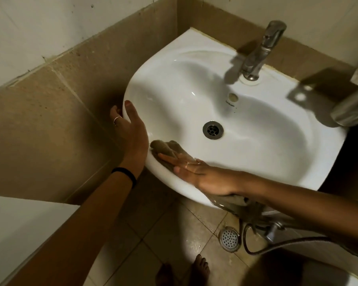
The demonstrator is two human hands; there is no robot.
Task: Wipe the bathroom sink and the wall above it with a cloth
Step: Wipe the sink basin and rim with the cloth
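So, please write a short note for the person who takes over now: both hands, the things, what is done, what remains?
Left hand: gripping the sink at its left rim, steadying it.
Right hand: flat, fingers straight, pressing the cloth on the front rim; the cloth hangs over the edge.
Done: cannot tell from this view.
Left: likely the basin, around the tap, then the wall above.

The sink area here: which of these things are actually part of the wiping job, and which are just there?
Part of the job:
cloth, pressed flat on the rim by the right hand
sink
left hand, gripping the sink's edge
wall above

Just there:
tap
floor drain
hose
metal fitting at right
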